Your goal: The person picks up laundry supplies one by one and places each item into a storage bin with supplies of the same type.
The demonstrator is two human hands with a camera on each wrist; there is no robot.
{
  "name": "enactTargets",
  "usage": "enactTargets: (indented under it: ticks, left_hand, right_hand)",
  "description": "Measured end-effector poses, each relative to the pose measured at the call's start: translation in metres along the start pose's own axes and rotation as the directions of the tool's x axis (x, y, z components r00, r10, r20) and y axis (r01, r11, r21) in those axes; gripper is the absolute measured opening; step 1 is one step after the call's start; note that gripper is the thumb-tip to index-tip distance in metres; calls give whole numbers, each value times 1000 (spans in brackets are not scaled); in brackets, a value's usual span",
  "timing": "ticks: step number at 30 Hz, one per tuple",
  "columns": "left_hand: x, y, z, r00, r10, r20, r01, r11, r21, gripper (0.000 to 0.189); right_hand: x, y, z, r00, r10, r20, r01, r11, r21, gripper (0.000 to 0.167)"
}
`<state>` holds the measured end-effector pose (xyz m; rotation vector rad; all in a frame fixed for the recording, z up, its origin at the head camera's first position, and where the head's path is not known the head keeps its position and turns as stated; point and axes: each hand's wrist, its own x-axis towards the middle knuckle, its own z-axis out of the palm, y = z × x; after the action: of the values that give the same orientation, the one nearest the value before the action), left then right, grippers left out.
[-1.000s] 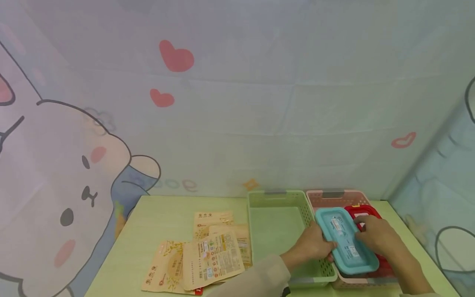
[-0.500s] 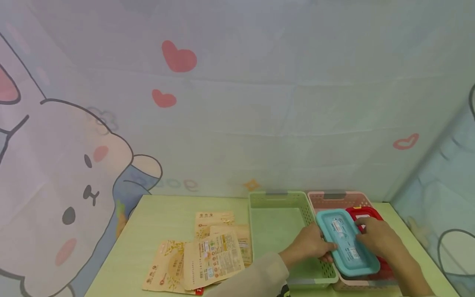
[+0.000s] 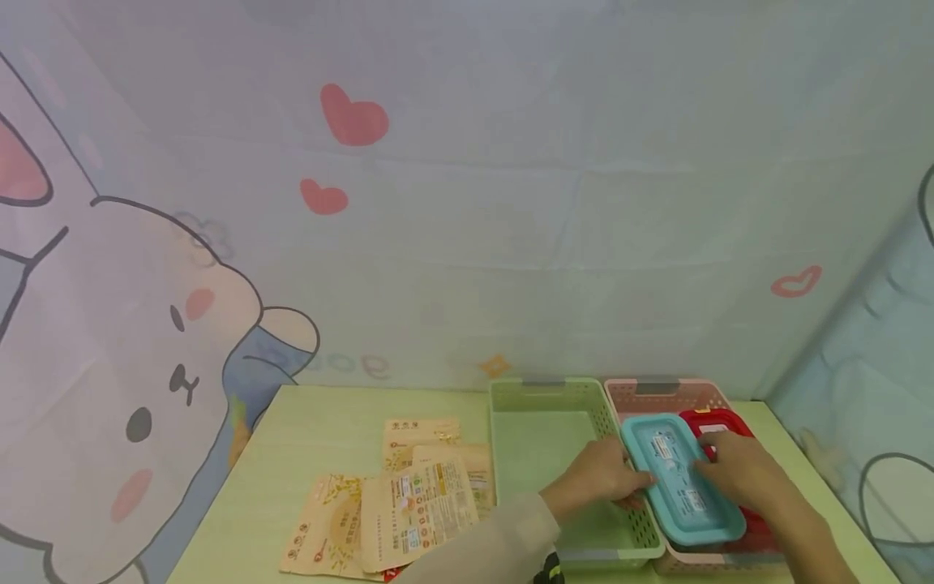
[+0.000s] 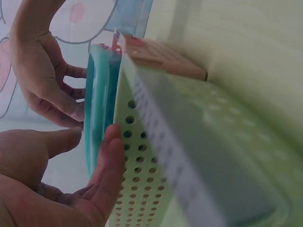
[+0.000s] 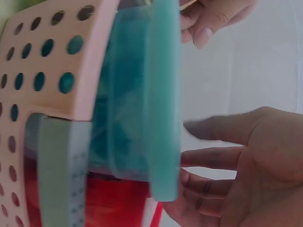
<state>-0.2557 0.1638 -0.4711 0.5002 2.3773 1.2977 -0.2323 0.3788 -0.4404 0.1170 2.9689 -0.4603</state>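
A food storage box [image 3: 682, 478] with a teal lid and see-through blue body sits in the pink basket [image 3: 667, 388], its lid above the basket rim in the right wrist view. My left hand [image 3: 601, 474] is at the box's left side. In the left wrist view its thumb is just off the lid, and its fingers lie between the lid and the green basket [image 4: 142, 179]. With fingers loosely extended, my right hand [image 3: 744, 470] is over the right side, fingertips close to the lid [image 5: 163, 104]. A red box [image 3: 718, 420] is partly hidden beneath that hand.
Left of the pink basket stands the green basket, its flat bottom showing. Several tan printed pouches [image 3: 416, 511] lie overlapping on the table [image 3: 321, 422] further left. A printed cloth backdrop [image 3: 467, 243] hangs behind the table.
My left hand has drawn slightly left, its thumb coming away from the teal lid. The right hand and the box have hardly moved.
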Motion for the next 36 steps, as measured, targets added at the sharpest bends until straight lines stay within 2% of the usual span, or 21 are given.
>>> enactTargets:
  ticks: [4, 8, 11, 14, 18, 20, 28, 36]
  left_hand:
    - [-1, 2, -11, 999, -16, 50, 12, 997, 73, 24]
    - [-1, 0, -20, 997, -3, 83, -10, 988, 151, 31]
    - [-3, -3, -25, 996, 14, 88, -29, 985, 172, 33]
    - [-7, -6, -32, 998, 11, 66, -24, 980, 198, 45]
    - [-9, -13, -45, 999, 1, 41, -9, 983, 184, 62]
    - [-10, -19, -52, 999, 8, 41, -14, 988, 154, 63]
    - [-26, -41, -81, 997, 69, 15, -71, 991, 116, 59]
    - [-41, -50, -102, 996, 91, 9, -92, 991, 101, 60]
  right_hand:
    - [0, -2, -4, 1000, -10, 16, 10, 1000, 10, 71]
    - [-1, -6, -9, 1000, -17, 2, 17, 1000, 4, 75]
    - [-2, -8, -12, 998, -55, -24, 56, 998, 10, 73]
    - [-4, -11, -14, 996, -82, -37, 83, 996, 24, 72]
    - [-6, -17, -17, 995, -93, -33, 94, 995, 33, 71]
    - [-7, -20, -18, 994, -107, -39, 108, 994, 32, 71]
    - [-9, -33, -19, 974, -201, -103, 206, 978, 41, 64]
    - [-8, -51, -14, 966, -229, -119, 243, 963, 116, 62]
